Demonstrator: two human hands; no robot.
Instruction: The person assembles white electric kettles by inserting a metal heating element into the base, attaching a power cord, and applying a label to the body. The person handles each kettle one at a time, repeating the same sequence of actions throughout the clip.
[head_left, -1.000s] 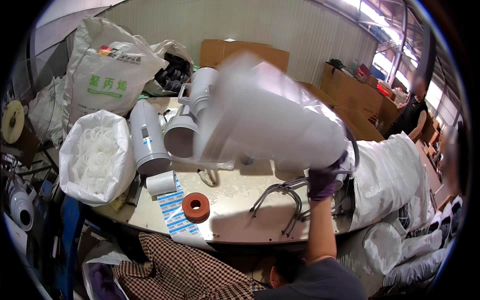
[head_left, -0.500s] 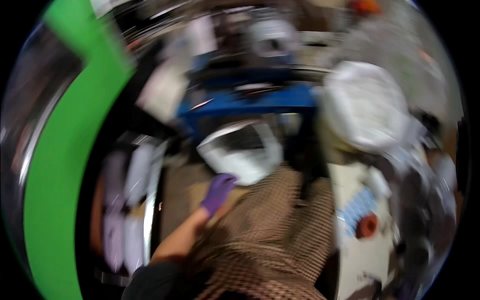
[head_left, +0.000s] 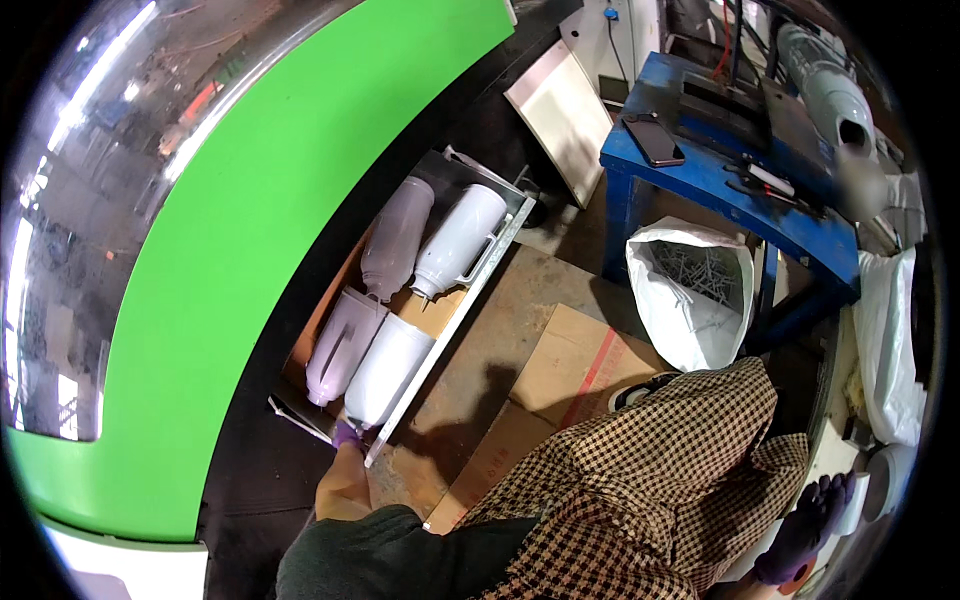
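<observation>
My left hand [head_left: 346,436], in a purple glove, reaches to the near end of an open bin [head_left: 418,375] with a pale metal rim. It is right beside the lower end of a white plastic jug [head_left: 390,372]; its fingers are mostly hidden. A second white jug [head_left: 465,235] with a side handle and two pale lilac jugs [head_left: 398,238] lie in the same bin. Far off at the lower right, my right hand [head_left: 808,525], in a dark purple glove, has its fingers curled against a white cylindrical piece [head_left: 855,503].
A green machine panel [head_left: 240,200] curves along the left. A white sack [head_left: 690,330] of thin sticks stands by a blue bench [head_left: 640,170] bearing a phone [head_left: 653,139] and tools. Flattened cardboard [head_left: 560,375] covers part of the floor. A white panel [head_left: 563,115] leans behind the bin.
My view has swung left, toward the green machine and the bin. My left hand has gone from beside the white sack to the bin's near end. My right hand has come into view.
</observation>
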